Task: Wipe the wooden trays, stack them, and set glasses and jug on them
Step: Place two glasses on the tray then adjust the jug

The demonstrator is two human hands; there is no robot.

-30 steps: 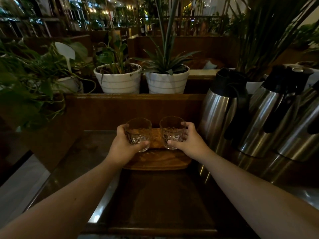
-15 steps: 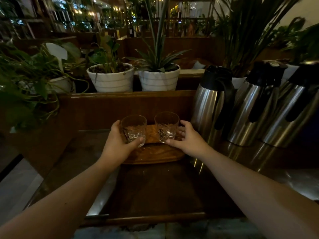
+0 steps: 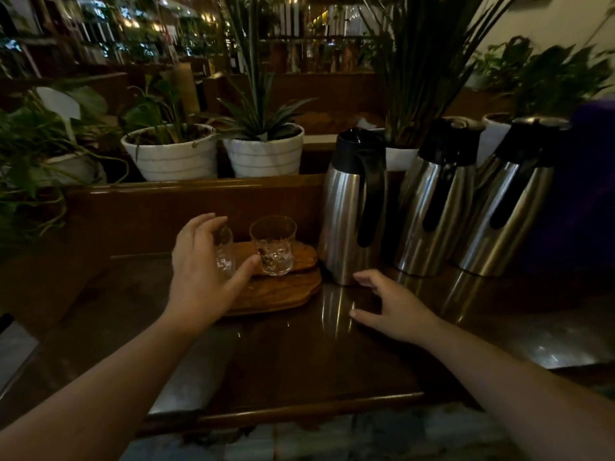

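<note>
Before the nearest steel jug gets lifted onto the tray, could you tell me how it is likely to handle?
The nearest jug is tall with a polished steel body, so it is probably smooth to hold; its black handle looks the safer hold. It widens toward the base, so it should resist tipping. How heavy it is depends on its contents, which are hidden. The right hand hovers open near its base.

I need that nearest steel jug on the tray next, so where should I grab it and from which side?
Probably by the black handle of the nearest jug. It runs down the jug's front right side, facing you, so the right hand, open and empty near its base, could come in from the front right and wrap it. The smooth, tapered steel body looks slippery; the next jug crowds its right.
</note>
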